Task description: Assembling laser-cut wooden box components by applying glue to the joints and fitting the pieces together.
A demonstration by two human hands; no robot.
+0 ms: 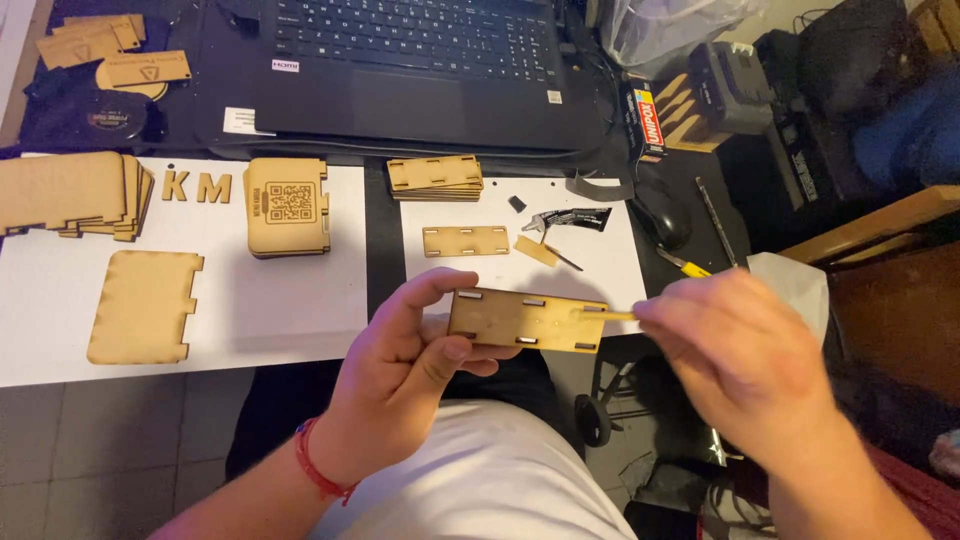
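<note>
From the head camera I see my left hand clamped on a slotted wooden panel, held level at centre, probably to steady it. My right hand, at 3 o'clock, pinches a thin stick touching the panel's edge. A glue tube lies on the surface at 12 o'clock.

Free room: bare white sheet at nine o'clock of the hands.
Obstacles: slotted wooden strip and glue tube at twelve; laptop beyond.
Three o'clock: cluttered, probably tight.
</note>
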